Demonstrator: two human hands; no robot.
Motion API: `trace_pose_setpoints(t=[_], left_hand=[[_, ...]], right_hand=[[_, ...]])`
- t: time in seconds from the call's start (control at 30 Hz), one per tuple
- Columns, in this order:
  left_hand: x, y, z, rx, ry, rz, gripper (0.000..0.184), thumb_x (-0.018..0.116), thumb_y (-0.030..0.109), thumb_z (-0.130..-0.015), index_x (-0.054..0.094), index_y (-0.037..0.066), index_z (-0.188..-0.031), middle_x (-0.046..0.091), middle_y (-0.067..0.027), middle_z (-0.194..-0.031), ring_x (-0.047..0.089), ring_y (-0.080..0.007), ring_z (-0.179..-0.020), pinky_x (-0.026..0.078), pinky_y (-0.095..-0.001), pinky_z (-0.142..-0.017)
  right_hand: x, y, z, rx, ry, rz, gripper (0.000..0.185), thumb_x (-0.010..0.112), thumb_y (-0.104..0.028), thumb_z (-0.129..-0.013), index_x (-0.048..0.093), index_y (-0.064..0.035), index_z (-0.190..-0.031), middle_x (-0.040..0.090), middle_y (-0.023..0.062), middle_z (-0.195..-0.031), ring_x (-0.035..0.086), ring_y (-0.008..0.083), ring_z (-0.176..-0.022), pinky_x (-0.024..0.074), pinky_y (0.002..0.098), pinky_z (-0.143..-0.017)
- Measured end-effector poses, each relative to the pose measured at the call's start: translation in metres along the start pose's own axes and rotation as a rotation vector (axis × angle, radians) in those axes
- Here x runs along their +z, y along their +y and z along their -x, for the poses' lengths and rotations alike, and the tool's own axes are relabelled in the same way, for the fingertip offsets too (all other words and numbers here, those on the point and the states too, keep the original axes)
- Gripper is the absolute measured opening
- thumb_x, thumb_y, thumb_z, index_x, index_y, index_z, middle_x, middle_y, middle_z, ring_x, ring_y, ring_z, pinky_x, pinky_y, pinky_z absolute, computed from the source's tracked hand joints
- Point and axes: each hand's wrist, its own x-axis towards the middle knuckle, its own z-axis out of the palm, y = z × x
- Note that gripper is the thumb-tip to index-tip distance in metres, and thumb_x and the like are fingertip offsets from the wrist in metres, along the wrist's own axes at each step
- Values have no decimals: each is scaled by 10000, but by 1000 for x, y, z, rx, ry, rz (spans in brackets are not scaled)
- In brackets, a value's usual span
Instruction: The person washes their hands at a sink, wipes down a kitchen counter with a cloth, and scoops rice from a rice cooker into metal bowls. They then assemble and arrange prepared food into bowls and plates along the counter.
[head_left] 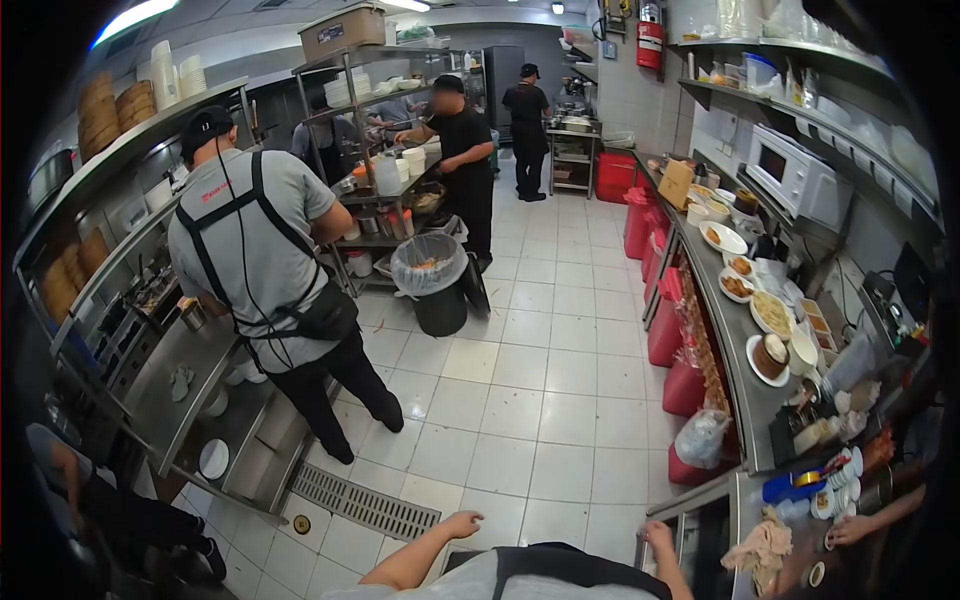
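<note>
The left forearm (415, 557) slants inward ahead of the torso (535, 575), its left hand (463, 525) loosely curled, while the right hand (658, 537), fingers bent, is just beside the surface's (752, 497) left edge.

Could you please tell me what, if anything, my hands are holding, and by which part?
Nothing shows in the left hand. The right hand is near the counter; whether it holds anything cannot be told.

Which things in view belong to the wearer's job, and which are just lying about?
Probably the job's, judging by nearness to the right hand, which holds nothing clearly visible:
steel counter
crumpled pinkish cloth

Apparently just about:
lined waste bin
microwave
fire extinguisher
paper bag
</note>
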Motion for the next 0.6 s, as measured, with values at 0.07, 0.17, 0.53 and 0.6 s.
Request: trace_pose_setpoints(t=[0.07,0.17,0.53,0.6], left_hand=[[-32,9,-16,29,69,110,374,540,206,-755,582,105,-1112,600,-139,-1083,567,-291,-992,452,-348,-849],[-59,-1,-52,4,184,194,351,522,229,-776,593,93,-1092,603,-146,-1070,567,-292,-989,452,-354,-845],[-104,-158,-53,-794,107,195,403,477,342,-812,594,68,-1083,575,-186,-1103,538,-325,-1041,426,-401,-885],[-127,-150,-72,-828,185,317,398,480,339,-811,596,69,-1079,578,-182,-1099,541,-326,-1033,428,-402,-879]], right_hand=[[-25,1,-34,119,-51,74,252,567,-178,-788,590,41,-910,591,97,-791,580,188,-650,507,328,-565],[-73,84,-111,129,-210,657,145,578,-105,-750,573,28,-810,586,109,-756,587,208,-626,508,392,-516],[128,-144,-364,95,-557,944,163,531,-209,-791,627,-76,-793,608,82,-654,578,180,-579,445,363,-471],[202,-233,-412,-485,-456,1067,263,521,-288,-763,643,-55,-777,643,120,-693,628,249,-689,488,405,-631]])
